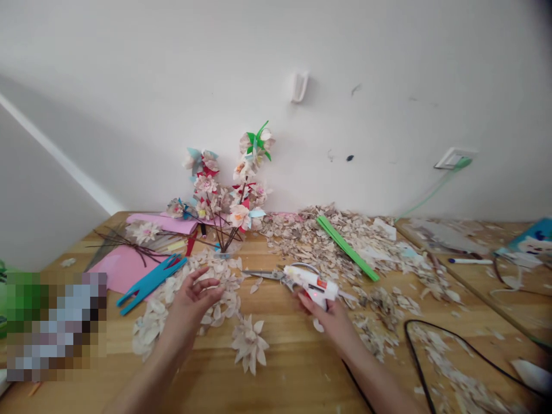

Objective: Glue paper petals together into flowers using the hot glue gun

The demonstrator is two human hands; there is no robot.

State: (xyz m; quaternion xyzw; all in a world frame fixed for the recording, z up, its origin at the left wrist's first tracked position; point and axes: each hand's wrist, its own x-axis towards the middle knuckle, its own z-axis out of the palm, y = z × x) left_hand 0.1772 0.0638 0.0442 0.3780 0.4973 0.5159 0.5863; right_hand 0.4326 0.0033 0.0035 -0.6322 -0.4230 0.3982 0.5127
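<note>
My right hand is closed round a white hot glue gun with an orange label and a clear glue stick showing at its right end. Scissors lie just left of the gun, their handles partly hidden by it. Over a spread of loose pale petals, my left hand is open, fingers slightly curled and apart, holding nothing. Between my forearms rests a pale petal flower on the wooden table.
Upright stems of handmade flowers stand by the wall. At left lie folded blue paper, pink sheets and thin brown stems. A green strip crosses a heap of dried petals. A black cord loops at right.
</note>
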